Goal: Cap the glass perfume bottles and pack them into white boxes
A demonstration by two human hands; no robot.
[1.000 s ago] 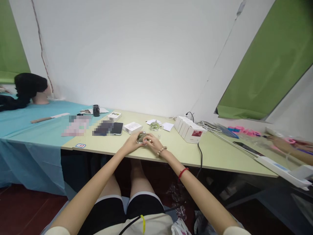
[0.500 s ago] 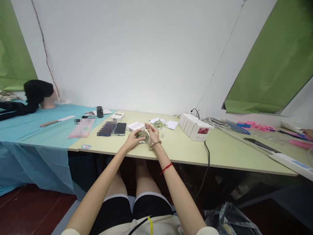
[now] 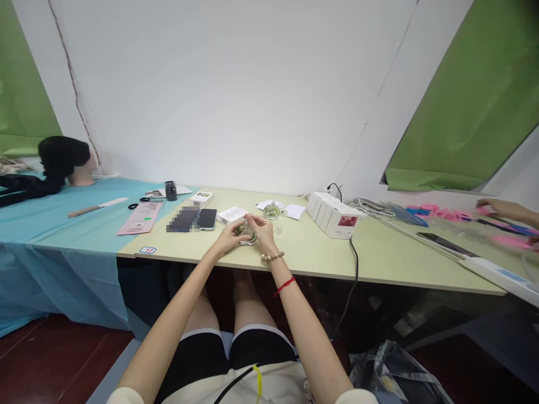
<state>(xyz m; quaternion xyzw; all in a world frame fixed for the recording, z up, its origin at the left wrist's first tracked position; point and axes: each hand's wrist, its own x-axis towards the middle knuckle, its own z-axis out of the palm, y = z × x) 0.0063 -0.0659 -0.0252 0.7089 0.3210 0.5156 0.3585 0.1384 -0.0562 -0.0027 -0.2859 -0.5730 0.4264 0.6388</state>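
Observation:
My left hand (image 3: 227, 238) is closed around the side of a round glass bottle (image 3: 246, 233) with greenish contents, which looks like a perfume bottle. My right hand (image 3: 261, 227) pinches at the top of the bottle's neck; the fingertips cover whatever small piece is between them. A second round green bottle (image 3: 272, 212) stands farther back, with a small clear cap (image 3: 283, 214) beside it. Another small clear piece (image 3: 279, 230) stands just right of my right hand. Behind my left hand lies a white printed box (image 3: 232, 215).
Several white boxes (image 3: 332, 216) stand in a row to the right. White paper (image 3: 296, 211) lies behind; a phone (image 3: 208, 219) is at left. A co-worker's hand (image 3: 490, 207) is among pink items (image 3: 438, 212) at far right. Cables and a power strip (image 3: 501, 278) run along there.
My right hand has come in from slightly right of the bottle onto its neck. My left hand keeps its hold. A co-worker's hand has reached farther into view at the right.

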